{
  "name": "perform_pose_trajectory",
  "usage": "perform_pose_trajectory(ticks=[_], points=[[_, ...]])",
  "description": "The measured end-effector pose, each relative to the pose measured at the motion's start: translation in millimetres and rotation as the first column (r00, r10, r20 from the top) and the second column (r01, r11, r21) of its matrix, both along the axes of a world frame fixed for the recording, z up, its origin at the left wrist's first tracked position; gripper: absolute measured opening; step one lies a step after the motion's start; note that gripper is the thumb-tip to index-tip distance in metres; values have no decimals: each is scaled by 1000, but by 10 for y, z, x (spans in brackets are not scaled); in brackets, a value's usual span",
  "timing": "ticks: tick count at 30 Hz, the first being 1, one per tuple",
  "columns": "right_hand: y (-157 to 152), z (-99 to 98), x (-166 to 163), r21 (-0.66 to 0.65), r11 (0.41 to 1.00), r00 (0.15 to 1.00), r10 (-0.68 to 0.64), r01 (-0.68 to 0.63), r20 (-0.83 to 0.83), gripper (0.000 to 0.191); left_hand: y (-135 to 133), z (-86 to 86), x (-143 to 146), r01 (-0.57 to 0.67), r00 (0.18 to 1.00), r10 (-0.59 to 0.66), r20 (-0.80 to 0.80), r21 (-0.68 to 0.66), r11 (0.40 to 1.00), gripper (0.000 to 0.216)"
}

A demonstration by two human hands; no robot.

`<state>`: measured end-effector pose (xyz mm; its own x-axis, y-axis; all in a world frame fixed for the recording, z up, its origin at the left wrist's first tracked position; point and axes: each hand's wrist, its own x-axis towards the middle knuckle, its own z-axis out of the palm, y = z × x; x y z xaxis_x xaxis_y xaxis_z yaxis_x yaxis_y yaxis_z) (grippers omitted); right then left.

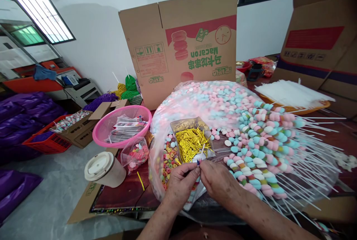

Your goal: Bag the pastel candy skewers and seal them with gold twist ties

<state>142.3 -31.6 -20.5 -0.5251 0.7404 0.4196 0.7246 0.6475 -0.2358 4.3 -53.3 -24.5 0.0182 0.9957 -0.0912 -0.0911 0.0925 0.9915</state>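
My left hand point(182, 180) and my right hand point(219, 182) meet at the front of the table, their fingertips pinched together. Between them shows the gathered dark blue top of a small plastic bag point(198, 162); a white stick point(203, 148) rises just above it. Fingers hide most of the bag, and its printed lower part hangs below them. Right behind my hands is an open box of gold twist ties point(192, 143). Colourful ring-shaped candies point(169, 160) lie beside my left hand. Marshmallow skewers point(262, 150) on white sticks are piled to the right of my right hand.
A big clear bag of pastel marshmallows point(200, 100) lies behind the ties, before a cardboard box point(178, 46). At left are a pink basket point(102, 139) of flat packets and a lidded cup point(107, 169). White sticks point(292, 94) fill an orange tray at right.
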Motion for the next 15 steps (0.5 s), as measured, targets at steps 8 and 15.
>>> perform_pose_trajectory(ticks=[8, 15], points=[[-154, 142, -182, -55, 979, 898, 158, -197, -412, 16, 103, 428, -241, -78, 978, 103, 182, -141, 987, 64], [-50, 153, -301, -798, 468, 601, -530, -381, -598, 12, -48, 542, -627, 128, 979, -88, 184, -216, 968, 59]])
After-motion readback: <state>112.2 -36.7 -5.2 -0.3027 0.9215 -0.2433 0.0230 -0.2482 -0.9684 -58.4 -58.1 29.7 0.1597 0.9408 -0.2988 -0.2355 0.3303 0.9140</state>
